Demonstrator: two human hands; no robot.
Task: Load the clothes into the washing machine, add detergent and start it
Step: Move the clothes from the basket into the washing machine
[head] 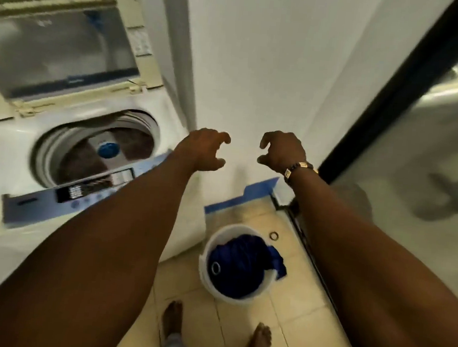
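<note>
Blue clothes (235, 259) heaped in white bucket (205, 275), right of open-lidded washing machine (67, 137); left hand (206, 150), right hand (282, 153) empty, fingers curled half-open.

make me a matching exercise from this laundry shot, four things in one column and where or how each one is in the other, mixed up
Things:
1. washing machine lid
2. blue clothes
3. left hand
4. small ring

Places or states:
A. lying on the floor tiles beside the bucket
B. raised open, leaning back
C. empty, fingers curled, held out in the air
D. bundled inside the white bucket on the floor

Pairs: 1-B, 2-D, 3-C, 4-A
</note>
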